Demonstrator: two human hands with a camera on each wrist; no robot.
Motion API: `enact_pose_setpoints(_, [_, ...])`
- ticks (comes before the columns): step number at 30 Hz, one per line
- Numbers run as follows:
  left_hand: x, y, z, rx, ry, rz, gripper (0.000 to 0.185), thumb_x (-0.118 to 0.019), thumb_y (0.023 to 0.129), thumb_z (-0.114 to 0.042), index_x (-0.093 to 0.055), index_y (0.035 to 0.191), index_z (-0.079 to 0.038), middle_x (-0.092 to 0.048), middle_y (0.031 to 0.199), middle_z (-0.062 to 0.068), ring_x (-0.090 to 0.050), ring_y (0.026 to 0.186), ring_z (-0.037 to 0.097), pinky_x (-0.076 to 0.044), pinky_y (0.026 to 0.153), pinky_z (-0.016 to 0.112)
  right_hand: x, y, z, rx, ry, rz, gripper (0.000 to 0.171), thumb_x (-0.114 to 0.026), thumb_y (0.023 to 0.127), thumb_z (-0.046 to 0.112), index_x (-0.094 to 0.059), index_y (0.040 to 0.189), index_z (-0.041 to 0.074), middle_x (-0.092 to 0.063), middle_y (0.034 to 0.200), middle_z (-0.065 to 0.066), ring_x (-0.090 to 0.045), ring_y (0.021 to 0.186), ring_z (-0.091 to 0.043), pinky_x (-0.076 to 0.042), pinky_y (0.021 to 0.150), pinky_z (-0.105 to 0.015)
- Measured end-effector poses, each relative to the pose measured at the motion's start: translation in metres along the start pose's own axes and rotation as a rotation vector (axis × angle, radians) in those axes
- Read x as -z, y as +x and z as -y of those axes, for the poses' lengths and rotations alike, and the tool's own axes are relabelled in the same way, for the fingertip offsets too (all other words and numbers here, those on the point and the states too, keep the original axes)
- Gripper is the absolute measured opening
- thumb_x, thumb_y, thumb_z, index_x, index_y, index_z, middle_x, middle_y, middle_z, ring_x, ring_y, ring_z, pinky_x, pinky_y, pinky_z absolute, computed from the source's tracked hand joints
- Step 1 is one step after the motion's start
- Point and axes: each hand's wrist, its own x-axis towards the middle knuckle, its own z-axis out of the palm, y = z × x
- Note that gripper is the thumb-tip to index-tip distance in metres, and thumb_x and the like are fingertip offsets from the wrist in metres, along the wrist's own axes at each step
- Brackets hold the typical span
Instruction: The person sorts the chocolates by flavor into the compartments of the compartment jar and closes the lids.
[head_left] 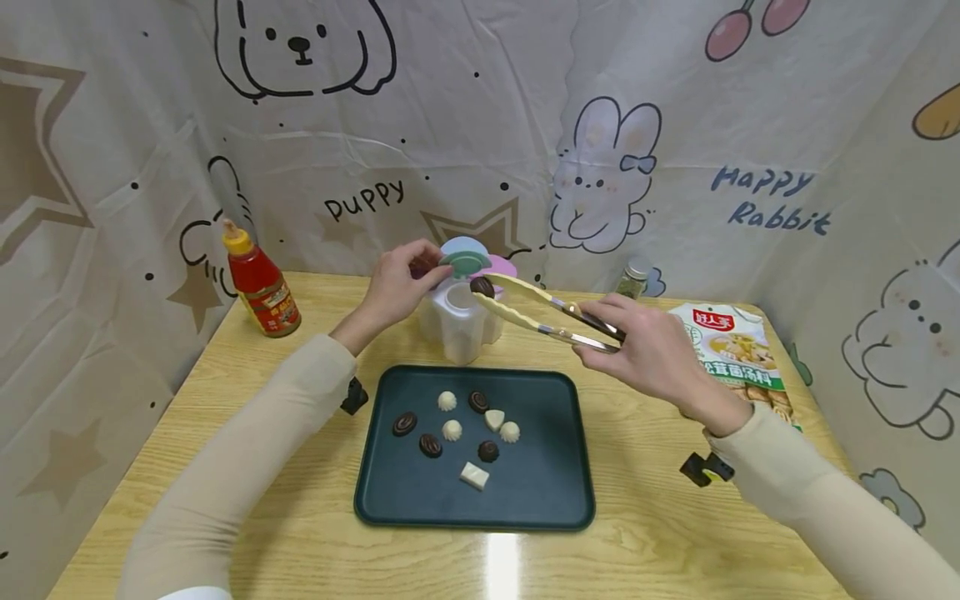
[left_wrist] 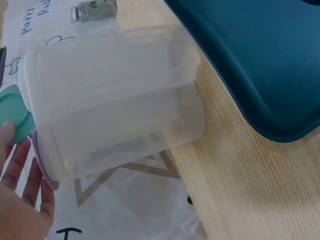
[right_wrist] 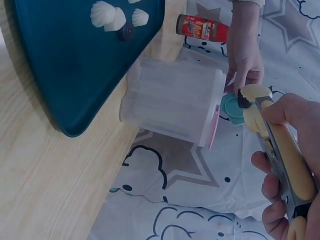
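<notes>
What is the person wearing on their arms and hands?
Long, snug beige sleeves cover both arms down to the wrists. The left hand and right hand are bare: no gloves, and no rings that show. A small black clip-like mount sits beside each forearm.

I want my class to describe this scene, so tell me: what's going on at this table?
A person sits at a wooden table. The left hand holds up the green lid flap of a clear plastic container. The right hand squeezes cream tongs, which pinch a dark chocolate just above the container's open top. Eight more chocolates, dark and white, lie on the dark green tray in front.
</notes>
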Motion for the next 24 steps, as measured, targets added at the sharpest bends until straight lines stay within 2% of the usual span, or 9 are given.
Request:
enact_pose_setpoints(6, [0.001,0.0,0.001,-0.003,0.012,0.0,0.019,-0.072,0.102,-0.021,-0.069,0.113,-0.006,-0.074,0.11,0.014,-0.067,0.096,0.027,-0.056,0.087,0.037,-0.007,0.014,0.0,0.008,-0.027,0.026,0.048,-0.085,0.085,0.031,-0.076,0.126,0.008,-0.078,0.114,-0.01,-0.06,0.065,-0.019,-0.042,0.053,-0.029])
enact_pose_setpoints(15, [0.001,-0.001,0.0,-0.021,0.016,0.005,0.019,-0.071,0.102,-0.021,-0.069,0.113,-0.006,-0.074,0.11,0.014,-0.067,0.095,0.026,-0.055,0.085,0.035,-0.014,0.025,0.0,0.039,-0.059,0.064,0.045,-0.083,0.088,0.035,-0.076,0.127,0.013,-0.078,0.11,-0.005,-0.058,0.062,-0.016,-0.036,0.049,-0.025])
enact_pose_setpoints(24, [0.0,0.0,0.0,-0.018,0.009,0.006,0.019,-0.072,0.102,-0.021,-0.069,0.112,-0.005,-0.074,0.109,0.013,-0.067,0.094,0.025,-0.053,0.083,0.032,-0.006,0.024,-0.001,0.029,-0.03,0.099,0.052,-0.083,0.087,0.038,-0.073,0.132,0.012,-0.077,0.117,-0.007,-0.064,0.07,-0.018,-0.042,0.054,-0.028])
